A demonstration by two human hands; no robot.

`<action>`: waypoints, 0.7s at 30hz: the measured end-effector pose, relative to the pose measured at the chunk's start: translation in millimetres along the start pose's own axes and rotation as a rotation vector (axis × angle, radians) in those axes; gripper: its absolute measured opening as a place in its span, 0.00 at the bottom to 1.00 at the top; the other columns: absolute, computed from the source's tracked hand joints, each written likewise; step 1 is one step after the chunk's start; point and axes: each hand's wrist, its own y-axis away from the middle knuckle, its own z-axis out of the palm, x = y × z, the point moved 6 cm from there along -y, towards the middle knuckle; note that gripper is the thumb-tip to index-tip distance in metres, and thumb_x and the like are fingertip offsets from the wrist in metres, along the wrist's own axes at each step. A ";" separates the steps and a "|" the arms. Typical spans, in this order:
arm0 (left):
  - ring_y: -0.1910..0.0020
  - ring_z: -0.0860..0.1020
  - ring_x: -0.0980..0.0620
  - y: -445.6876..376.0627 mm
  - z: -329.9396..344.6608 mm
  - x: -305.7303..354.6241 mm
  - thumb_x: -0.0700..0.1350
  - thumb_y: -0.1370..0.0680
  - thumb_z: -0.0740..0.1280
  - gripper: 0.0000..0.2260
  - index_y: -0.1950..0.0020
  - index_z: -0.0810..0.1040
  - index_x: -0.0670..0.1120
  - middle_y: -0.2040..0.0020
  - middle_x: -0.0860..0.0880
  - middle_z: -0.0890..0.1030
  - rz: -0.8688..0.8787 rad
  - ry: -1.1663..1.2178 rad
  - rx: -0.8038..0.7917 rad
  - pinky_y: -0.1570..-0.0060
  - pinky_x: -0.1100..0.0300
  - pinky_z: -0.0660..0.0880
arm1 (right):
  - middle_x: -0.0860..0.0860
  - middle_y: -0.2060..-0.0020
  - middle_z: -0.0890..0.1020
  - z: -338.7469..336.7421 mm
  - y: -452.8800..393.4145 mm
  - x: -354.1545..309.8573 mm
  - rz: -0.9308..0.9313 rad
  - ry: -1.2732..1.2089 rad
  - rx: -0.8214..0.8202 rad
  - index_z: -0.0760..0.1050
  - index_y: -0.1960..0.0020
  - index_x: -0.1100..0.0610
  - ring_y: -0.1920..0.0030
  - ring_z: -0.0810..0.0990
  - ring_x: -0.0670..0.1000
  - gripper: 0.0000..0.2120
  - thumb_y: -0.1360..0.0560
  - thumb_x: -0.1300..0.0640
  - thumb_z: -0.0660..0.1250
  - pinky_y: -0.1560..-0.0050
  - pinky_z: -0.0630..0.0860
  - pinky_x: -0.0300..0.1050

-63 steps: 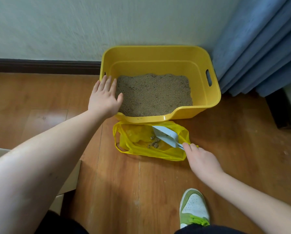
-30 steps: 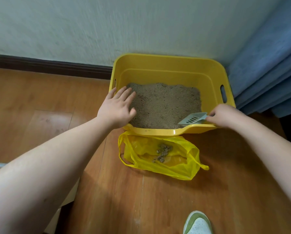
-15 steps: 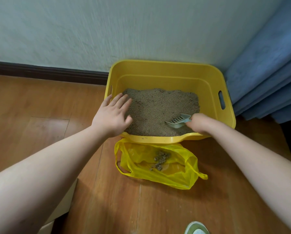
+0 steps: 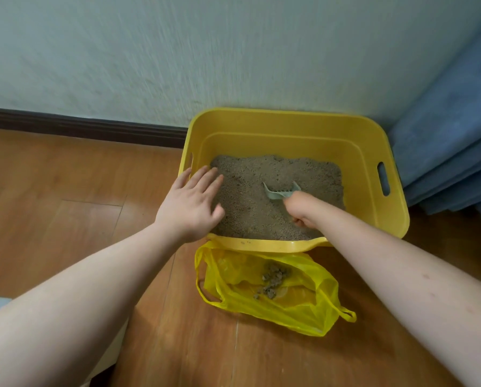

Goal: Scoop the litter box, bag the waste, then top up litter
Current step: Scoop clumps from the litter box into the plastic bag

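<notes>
My right hand (image 4: 300, 209) grips scoop (image 4: 280, 191) in litter box (image 4: 289, 127) sand; left hand (image 4: 190, 203) spread flat on its left rim. Bag (image 4: 303, 308) holds clumps (image 4: 273, 279), touching box front.

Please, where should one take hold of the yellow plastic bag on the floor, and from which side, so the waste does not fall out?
Take the yellow plastic bag by its two loop handles, one at its left edge and one at its right corner. Come from above and lift both together: the bag lies open and flat, with the waste clumps loose in the middle, so a one-sided pull would probably tip them out.
</notes>
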 end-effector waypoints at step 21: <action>0.22 0.58 0.49 -1.6 0.3 0.3 0.58 0.23 0.50 0.31 0.23 0.64 0.46 0.23 0.46 0.64 -0.015 0.008 0.042 0.24 0.50 0.48 | 0.53 0.60 0.74 14.0 -28.4 -15.5 -0.020 -0.397 0.128 0.68 0.45 0.55 0.61 0.72 0.52 0.08 0.18 0.53 0.53 0.59 0.69 0.44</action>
